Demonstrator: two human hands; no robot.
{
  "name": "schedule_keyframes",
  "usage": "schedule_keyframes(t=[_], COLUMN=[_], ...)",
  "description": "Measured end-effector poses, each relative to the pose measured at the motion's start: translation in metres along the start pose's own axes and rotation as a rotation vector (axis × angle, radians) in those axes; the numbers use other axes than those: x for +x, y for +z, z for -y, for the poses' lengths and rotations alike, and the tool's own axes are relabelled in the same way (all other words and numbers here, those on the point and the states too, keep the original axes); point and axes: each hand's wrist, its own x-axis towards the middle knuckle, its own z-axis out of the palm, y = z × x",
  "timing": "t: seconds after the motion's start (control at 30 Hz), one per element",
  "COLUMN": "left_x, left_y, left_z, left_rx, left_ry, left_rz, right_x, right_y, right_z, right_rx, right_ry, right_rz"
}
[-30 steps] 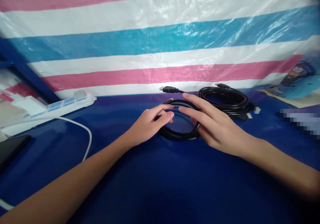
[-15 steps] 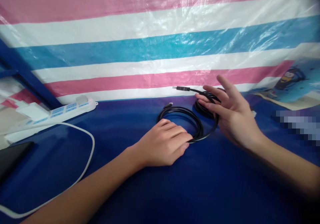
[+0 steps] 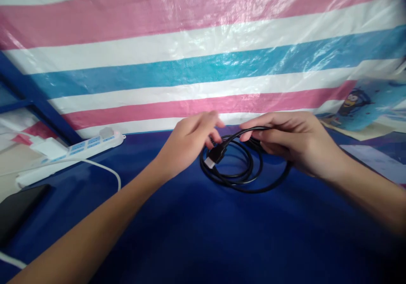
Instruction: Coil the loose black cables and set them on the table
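Nearest to us spreads the bare front of a glossy blue tabletop (image 3: 190,241), with both forearms reaching in over it from the lower corners. At the left edge we see a dark flat object (image 3: 23,210) lying on the surface, cut off by the picture's side.

Further in, near the middle, our left hand (image 3: 190,142) is half open, its fingers loosely bent; we cannot tell whether its fingertips touch anything behind them. Our right hand (image 3: 294,144) pinches a black cable (image 3: 242,130) between thumb and fingers. From that pinch the cable slants down to the left and ends in a plug (image 3: 217,153) with a pale metal tip, hanging between our hands, just beside the left one and in front of a black coil (image 3: 204,167). Another length drops below our right hand and curves back toward the coil, which rests on the tabletop.

Farther left, a white cord (image 3: 111,172) arcs near a white power strip (image 3: 95,143), which carries a white adapter (image 3: 52,148). Off to the right we have a pale sheet (image 3: 374,161), and past it a blue printed panel (image 3: 377,106) with a cartoon figure. Behind everything stands a shiny striped sheet (image 3: 196,42) in pink, white and blue, beside a blue frame bar (image 3: 49,114).
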Motion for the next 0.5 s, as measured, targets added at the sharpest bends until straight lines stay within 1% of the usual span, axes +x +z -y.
schedule_keyframes(t=[0.03,0.07,0.1,0.13,0.17,0.23,0.3,0.33,0.4,0.43,0.5], left_x=[0.005,0.01,0.016,0.021,0.027,0.039,0.05,0.055,0.064,0.067,0.07], left_y=[-0.001,-0.003,-0.004,-0.007,-0.01,-0.02,-0.031,-0.037,-0.045,-0.047,-0.046], left_z=[-0.015,-0.03,-0.043,-0.053,-0.062,-0.073,-0.08,-0.082,-0.084,-0.084,-0.08], left_rx=[0.035,0.12,0.147,0.115,0.053,-0.083,-0.251,-0.333,-0.495,-0.573,-0.697], left_ry=[-0.031,-0.068,-0.048,-0.036,-0.03,0.002,0.04,0.06,0.085,0.094,0.11], left_rz=[0.11,0.194,0.208,0.208,0.18,0.063,-0.109,-0.195,-0.362,-0.445,-0.611], right_x=[0.004,0.009,0.015,0.022,0.029,0.041,0.053,0.058,0.065,0.067,0.068], right_y=[0.001,0.002,0.003,0.003,0.004,0.007,0.014,0.019,0.033,0.041,0.058], right_z=[0.01,0.021,0.033,0.044,0.056,0.074,0.083,0.083,0.077,0.071,0.057], right_rx=[-0.052,-0.107,-0.166,-0.231,-0.279,-0.297,-0.193,-0.114,0.022,0.063,0.078], right_ry=[-0.071,-0.163,-0.225,-0.261,-0.288,-0.311,-0.322,-0.323,-0.324,-0.332,-0.336], right_rz=[0.072,0.127,0.135,0.117,0.057,-0.086,-0.197,-0.227,-0.217,-0.188,-0.115])
